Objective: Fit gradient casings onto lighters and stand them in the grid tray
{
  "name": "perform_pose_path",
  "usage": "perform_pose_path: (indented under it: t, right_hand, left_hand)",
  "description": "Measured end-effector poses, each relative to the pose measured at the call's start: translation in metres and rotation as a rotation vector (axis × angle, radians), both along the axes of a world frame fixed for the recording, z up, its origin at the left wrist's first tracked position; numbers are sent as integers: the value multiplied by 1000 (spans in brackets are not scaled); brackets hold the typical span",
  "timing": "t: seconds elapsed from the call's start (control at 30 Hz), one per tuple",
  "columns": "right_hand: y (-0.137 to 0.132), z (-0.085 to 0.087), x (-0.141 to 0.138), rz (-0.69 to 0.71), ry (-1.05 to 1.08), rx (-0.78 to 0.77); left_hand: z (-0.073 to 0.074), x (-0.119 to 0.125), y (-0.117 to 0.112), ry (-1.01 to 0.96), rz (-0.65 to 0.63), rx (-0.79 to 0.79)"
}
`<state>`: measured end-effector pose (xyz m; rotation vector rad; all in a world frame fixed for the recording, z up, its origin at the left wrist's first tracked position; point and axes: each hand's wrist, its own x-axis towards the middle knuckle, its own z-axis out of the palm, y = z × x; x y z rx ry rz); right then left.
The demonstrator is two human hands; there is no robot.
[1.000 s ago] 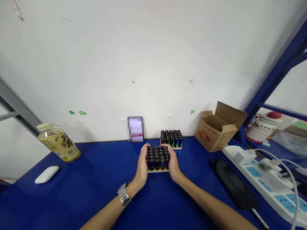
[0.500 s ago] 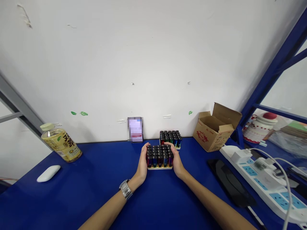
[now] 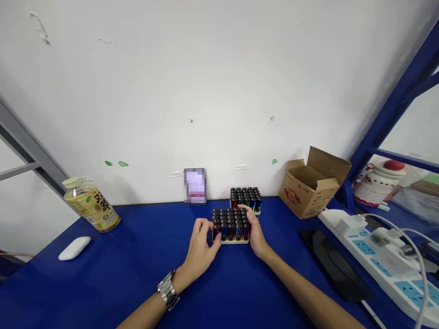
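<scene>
A pale tray packed with upright dark batteries in several rows stands in front of me on the blue table. My left hand, a metal watch on its wrist, pinches the red-sleeved corner battery at the front left between thumb and forefinger. Along the tray's right side, my right hand lies curled with its fingertips over the back right corner, gripping it. Just behind is a second block of batteries, partly covered by my right fingers.
At the back right stands an opened cardboard box. A black phone and a white power strip with cables lie on the right. Leftward are a yellow drink bottle and a white mouse. A lit phone leans on the wall.
My left hand has moved from the tray's left side to its front left corner and closed on a battery there. The right hand stays at the right side.
</scene>
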<state>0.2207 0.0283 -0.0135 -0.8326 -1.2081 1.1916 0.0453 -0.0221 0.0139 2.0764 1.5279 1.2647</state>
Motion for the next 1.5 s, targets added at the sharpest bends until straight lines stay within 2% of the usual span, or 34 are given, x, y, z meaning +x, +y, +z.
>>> perform_pose_path:
  t: [0.13,0.23,0.33,0.47,0.57,0.67,0.73,0.93,1.07,1.13,1.2,1.37,1.43,1.5]
  right_hand:
    - [0,0,1,12,-19,3]
    - [-1,2,1,15,-22,-5]
    - [-1,2,0,13,-15,3]
    - [0,1,0,9,-15,12]
    - [2,0,0,-4,-30,27]
    - [3,0,0,-4,-33,39]
    - [3,0,0,2,-29,37]
    - [4,-1,1,0,-33,28]
    - [3,1,1,-9,-32,30]
    - [2,3,0,-6,-31,30]
    - [1,5,0,0,-26,33]
    - [1,4,1,9,-25,36]
    - [1,5,1,7,-34,35]
    - [0,6,1,4,-45,35]
  left_hand:
    - [5,-2,3,-265,22,20]
    - [8,-5,4,-436,91,-47]
    - [9,-4,4,-290,166,-147]
    - [10,0,4,-76,38,-137]
    - [12,-2,8,-136,70,-100]
    - [13,-10,13,-320,171,-146]
    - [11,-14,15,-406,187,-180]
    - [9,-7,16,-256,93,-246]
    - [16,-5,20,-307,45,-233]
    - [19,-8,24,-392,46,-225]
    - [22,-13,28,-561,79,-258]
    - [26,-25,38,-1206,29,-563]
    - [29,-28,40,-1333,31,-636]
    - [32,-29,40,-1355,75,-698]
